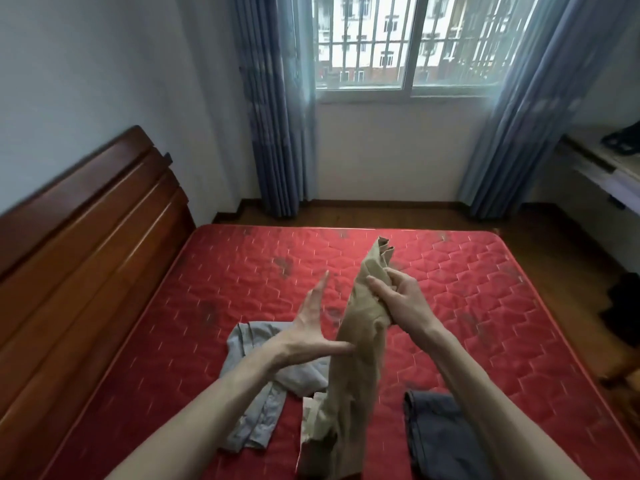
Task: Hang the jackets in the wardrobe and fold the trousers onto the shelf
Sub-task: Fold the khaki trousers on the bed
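My right hand (398,301) grips a bunched pair of beige trousers (356,368) near one end and holds them up above the red mattress (485,289). The rest of the beige cloth hangs down toward me. My left hand (313,327) is spread open with straight fingers, its thumb touching the left side of the hanging trousers. Under my left forearm a light grey garment (256,410) lies crumpled on the mattress. A dark grey-blue garment (436,431) lies on the mattress under my right forearm.
A wooden headboard (86,237) bounds the bed on the left. Beyond the bed are wooden floor, blue curtains (277,116) and a barred window (408,39). A white desk (599,168) stands at the right wall, with dark things on the floor (623,313) below it.
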